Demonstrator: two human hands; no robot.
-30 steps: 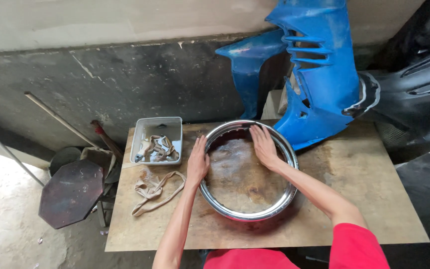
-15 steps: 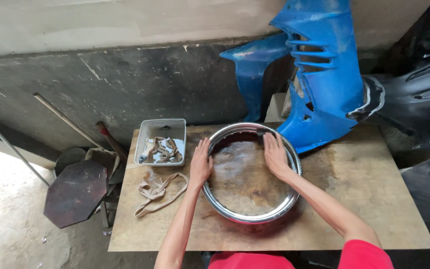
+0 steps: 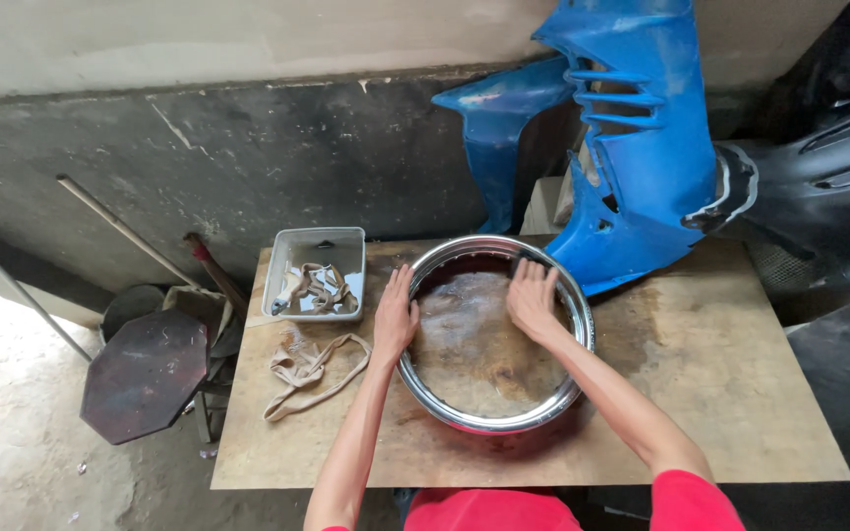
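A shiny chrome wheel rim (image 3: pixel 489 421) lies flat on a worn plywood table (image 3: pixel 730 393). My left hand (image 3: pixel 394 318) rests with spread fingers on the rim's left edge. Inside the rim near its far right side, my right hand (image 3: pixel 530 299) lies flat, fingers pointing away from me. Neither hand grips anything. A tan rubber strip (image 3: pixel 309 374) lies looped on the table to the left of the rim.
A grey plastic tray (image 3: pixel 292 258) with strips and scraps stands at the table's far left corner. Blue motorcycle fairings (image 3: pixel 641 147) lean at the back right, black bodywork (image 3: pixel 828 187) beyond. A dark stool (image 3: pixel 145 374) and metal rods (image 3: pixel 120 228) stand left of the table.
The view has shifted slightly. Both hands stay on the rim; my right hand has slid a little along its far right side.
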